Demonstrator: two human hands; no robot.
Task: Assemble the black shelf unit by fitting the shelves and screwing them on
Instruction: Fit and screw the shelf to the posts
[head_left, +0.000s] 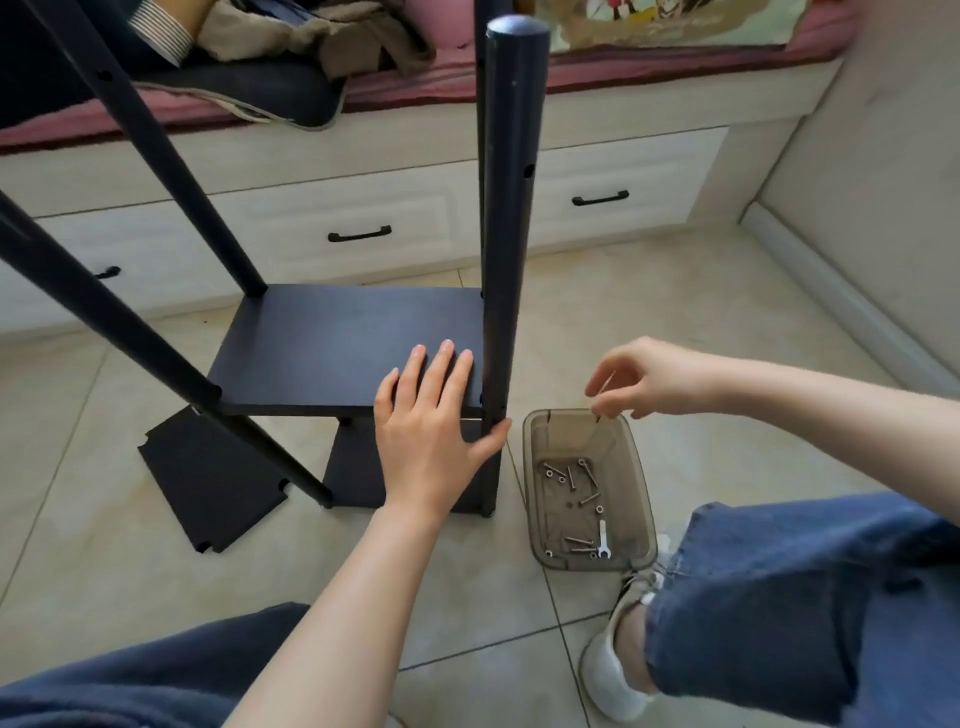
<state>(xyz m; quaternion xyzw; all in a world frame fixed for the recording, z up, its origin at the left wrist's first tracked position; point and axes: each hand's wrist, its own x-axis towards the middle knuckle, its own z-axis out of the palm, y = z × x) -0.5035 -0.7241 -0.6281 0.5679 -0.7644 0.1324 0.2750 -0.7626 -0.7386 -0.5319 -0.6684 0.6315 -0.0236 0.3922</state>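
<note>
While the left hand (431, 415) is lying flat on the near edge of the black shelf (332, 348), grip open, fingers straight, thumb touching the upright post (506, 234), the right hand (644, 379) is hovering over the brown plastic box (636, 499) holding screws (571, 478) and a small wrench (602, 540), its grip pinching one thin screw (605, 389). A loose shelf panel (208, 478) is lying on the floor beside the unit.

Left hand (431, 434) lies flat on the shelf (322, 345); right hand (644, 379) pinches perhaps a screw (604, 395) above the tray (597, 564).
</note>
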